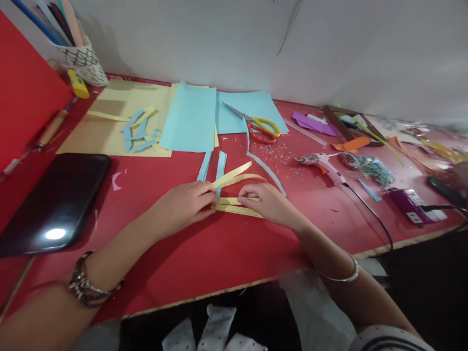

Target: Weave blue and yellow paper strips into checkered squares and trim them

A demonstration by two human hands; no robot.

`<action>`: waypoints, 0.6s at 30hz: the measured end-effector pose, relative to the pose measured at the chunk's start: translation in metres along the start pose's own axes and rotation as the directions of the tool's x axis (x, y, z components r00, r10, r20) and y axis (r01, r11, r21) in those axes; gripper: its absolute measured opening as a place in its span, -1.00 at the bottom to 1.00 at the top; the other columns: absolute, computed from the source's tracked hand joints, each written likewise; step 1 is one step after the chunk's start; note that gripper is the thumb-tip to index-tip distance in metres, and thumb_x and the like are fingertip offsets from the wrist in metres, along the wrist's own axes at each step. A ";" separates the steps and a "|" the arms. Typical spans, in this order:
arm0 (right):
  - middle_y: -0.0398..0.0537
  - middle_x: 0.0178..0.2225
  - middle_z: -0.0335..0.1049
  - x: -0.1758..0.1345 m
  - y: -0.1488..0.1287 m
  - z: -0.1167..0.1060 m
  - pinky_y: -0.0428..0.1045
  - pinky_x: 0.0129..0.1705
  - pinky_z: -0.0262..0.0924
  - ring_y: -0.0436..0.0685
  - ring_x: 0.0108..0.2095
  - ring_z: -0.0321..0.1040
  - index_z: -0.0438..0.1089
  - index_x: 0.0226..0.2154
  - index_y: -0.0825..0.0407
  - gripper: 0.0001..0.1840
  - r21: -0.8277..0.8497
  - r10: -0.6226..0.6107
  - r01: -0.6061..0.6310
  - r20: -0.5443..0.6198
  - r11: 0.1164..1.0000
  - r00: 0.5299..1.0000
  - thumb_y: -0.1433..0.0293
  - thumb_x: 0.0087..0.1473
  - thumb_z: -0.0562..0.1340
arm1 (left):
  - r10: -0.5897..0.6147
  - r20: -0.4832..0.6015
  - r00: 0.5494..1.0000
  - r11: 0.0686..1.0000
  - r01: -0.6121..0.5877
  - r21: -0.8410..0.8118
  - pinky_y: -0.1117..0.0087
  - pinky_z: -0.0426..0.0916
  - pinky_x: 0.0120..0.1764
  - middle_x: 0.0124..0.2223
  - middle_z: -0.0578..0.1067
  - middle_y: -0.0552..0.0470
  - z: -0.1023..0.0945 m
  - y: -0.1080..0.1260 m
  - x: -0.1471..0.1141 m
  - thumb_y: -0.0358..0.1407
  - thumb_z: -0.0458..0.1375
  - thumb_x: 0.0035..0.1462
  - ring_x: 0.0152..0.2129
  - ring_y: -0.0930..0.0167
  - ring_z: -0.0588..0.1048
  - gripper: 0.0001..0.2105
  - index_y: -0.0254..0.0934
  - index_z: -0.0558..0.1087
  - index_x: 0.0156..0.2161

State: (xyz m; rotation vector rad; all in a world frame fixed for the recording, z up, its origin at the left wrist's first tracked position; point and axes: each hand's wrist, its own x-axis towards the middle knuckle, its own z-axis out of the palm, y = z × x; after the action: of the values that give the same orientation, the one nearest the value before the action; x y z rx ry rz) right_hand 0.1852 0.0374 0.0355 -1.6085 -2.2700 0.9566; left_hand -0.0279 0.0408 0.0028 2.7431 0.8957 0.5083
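Note:
My left hand (190, 202) is closed at the left ends of several pale yellow paper strips (234, 209), fingertips pressed on the place where they meet blue ones. My right hand (268, 202) is curled in a pinch over the same yellow strips, thumb and forefinger together near their middle. Two yellow strips (237, 174) stick up between the hands, bent to the right. A light blue paper strip (221, 168) runs away from me under the yellow ones, and another blue strip (204, 166) lies beside it. A long curved blue strip (268, 170) lies beyond my right hand.
Scissors (256, 124) lie on blue sheets (190, 119) at the back. Woven strips (141, 131) rest on yellow paper (117, 97). A black phone-like slab (54, 204) is at left; a pink glue gun (325, 165), its cord and a purple box (407, 204) are at right.

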 end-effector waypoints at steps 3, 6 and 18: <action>-0.19 -0.56 0.30 0.000 0.000 -0.001 -0.11 -0.43 -0.02 -0.07 -0.51 0.18 0.29 -0.59 0.07 -0.79 0.011 -0.007 0.007 0.015 1.000 1.000 0.41 0.02 0.08 | -0.009 -0.002 1.000 1.000 0.009 0.010 0.46 0.26 -0.44 -0.30 0.43 -0.01 0.001 0.000 -0.001 -0.30 -0.08 0.20 -0.45 0.44 0.41 -0.79 -0.30 0.38 -0.33; -0.20 -0.56 0.31 0.001 0.001 -0.002 -0.11 -0.43 -0.01 -0.08 -0.52 0.18 0.31 -0.57 0.07 -0.79 0.019 -0.013 0.012 0.036 1.000 0.999 0.40 0.03 0.08 | -0.028 -0.004 1.000 1.000 0.028 0.010 0.47 0.27 -0.44 -0.27 0.43 -0.04 0.002 0.000 -0.001 -0.29 -0.11 0.21 -0.43 0.44 0.42 -0.77 -0.31 0.37 -0.23; -0.11 -0.53 0.35 -0.002 0.001 -0.002 -0.05 -0.38 0.02 0.01 -0.48 0.22 0.35 -0.53 0.07 -0.80 -0.354 -0.169 0.088 -0.203 0.931 0.964 0.39 0.05 0.10 | 0.080 0.033 0.996 0.984 -0.084 0.160 0.39 0.33 -0.32 -0.29 0.47 -0.01 0.001 0.000 0.000 -0.35 -0.10 0.22 -0.39 0.41 0.44 -0.77 -0.32 0.39 -0.33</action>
State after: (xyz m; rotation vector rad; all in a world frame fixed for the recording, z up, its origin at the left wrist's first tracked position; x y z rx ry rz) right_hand 0.1877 0.0366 0.0373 -1.5699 -2.4338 0.3306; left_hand -0.0276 0.0414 0.0023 2.9356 0.8555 0.4301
